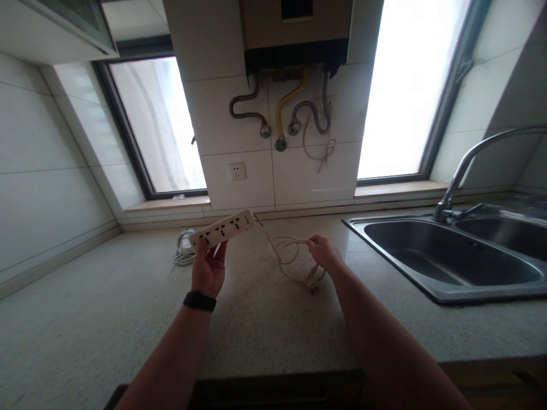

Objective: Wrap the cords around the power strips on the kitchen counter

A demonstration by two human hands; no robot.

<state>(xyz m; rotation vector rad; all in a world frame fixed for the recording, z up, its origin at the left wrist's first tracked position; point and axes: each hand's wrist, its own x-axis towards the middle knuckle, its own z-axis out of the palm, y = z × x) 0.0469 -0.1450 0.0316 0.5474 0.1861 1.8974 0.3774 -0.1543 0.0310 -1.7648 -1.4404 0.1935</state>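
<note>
A white power strip with a row of black-slotted sockets is held tilted above the counter, its right end higher. My left hand grips its lower left end, thumb on the socket face. From the strip's right end a white cord runs down in loose loops. My right hand pinches part of that cord, fingers closed. Below my right hand the cord's plug hangs or lies by the counter; which of the two I cannot tell. Behind the strip's left end sits a coiled white cable with a small white block.
A speckled stone countertop spans the front. To the right is a steel double sink with a tall faucet. A wall outlet sits beneath the water heater and its hoses. Windows flank the wall section.
</note>
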